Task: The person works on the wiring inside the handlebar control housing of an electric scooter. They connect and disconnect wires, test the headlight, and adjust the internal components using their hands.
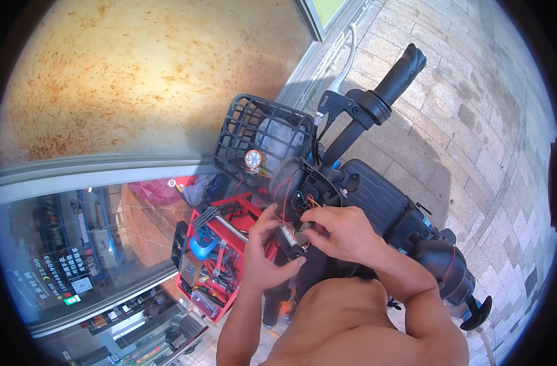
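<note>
My left hand [265, 255] holds a small dark box with a pale label [289, 235], thumb at its lower end and fingers at its upper side. Close against that box, my right hand [345, 233] is closed in a pinch. What lies between its fingertips is too small to make out. Thin coloured wires [312, 199] come out of the opened black housing [324, 186] below the handlebar [350, 135] of an electric scooter. A red wire runs down toward the box.
A black basket [229, 137] with a round lamp [253, 159] is at the scooter's front. To the left stands a red toolbox [229, 293] full of tools, with a blue object [203, 245] on top. Shop glass [107, 244] borders the left; paving [467, 177] is on the right.
</note>
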Demonstrator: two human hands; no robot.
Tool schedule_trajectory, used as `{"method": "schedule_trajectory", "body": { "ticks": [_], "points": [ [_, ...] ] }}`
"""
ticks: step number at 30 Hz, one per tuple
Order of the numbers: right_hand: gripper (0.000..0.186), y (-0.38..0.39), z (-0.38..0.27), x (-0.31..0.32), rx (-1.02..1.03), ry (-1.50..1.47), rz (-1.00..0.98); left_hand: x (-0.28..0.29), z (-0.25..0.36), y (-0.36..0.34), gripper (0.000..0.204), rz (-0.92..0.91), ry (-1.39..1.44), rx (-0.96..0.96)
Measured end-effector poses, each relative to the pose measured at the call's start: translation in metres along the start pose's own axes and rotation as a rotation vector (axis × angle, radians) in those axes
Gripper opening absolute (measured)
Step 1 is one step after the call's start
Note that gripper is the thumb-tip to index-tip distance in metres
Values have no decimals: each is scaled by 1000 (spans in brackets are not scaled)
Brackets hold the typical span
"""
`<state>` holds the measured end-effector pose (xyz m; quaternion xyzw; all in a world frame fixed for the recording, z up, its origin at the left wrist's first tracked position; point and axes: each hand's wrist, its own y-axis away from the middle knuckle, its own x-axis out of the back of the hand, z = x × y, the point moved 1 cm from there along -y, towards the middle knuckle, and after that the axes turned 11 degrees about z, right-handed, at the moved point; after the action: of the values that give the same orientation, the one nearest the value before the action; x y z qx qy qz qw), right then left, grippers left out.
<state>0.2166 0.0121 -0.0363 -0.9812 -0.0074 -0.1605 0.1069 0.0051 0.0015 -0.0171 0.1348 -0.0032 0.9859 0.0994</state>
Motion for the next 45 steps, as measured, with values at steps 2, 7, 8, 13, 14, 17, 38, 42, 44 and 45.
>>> {"method": "schedule_trajectory", "body": {
  "ticks": [2, 7, 8, 13, 14, 17, 38, 42, 44, 45],
  "points": [
    [20, 1, 2, -1, 1, -1, 13, -1, 1, -1, 79, -5, -10, -8],
    [17, 3, 6, -3, 23, -31, 60, 0, 1, -1, 79, -9, -24, -6],
    [17, 3, 6, -3, 31, -33, 71, 0, 1, -1, 79, -11, -15, -12],
    [15, 7, 5, -1, -45, -139, 93, -1, 1, -2, 79, -10, 11, -24],
    [15, 11, 6, 0, -87, -159, 81, -1, 0, -1, 79, -8, 4, -19],
    [13, 24, 10, 2, -186, -217, 62, -1, 1, 0, 79, 1, -18, -13],
    [44, 53, 28, -5, -284, -235, 59, 0, -2, 1, 75, 6, -10, 37],
    [47, 52, 28, -5, -282, -229, 46, 0, 0, 1, 75, 3, -10, 47],
    [47, 53, 29, -7, -276, -232, 55, 0, 0, 0, 75, -1, -20, 35],
    [46, 54, 30, -7, -274, -230, 58, 0, 1, 0, 74, -4, -24, 30]
  ]
}}
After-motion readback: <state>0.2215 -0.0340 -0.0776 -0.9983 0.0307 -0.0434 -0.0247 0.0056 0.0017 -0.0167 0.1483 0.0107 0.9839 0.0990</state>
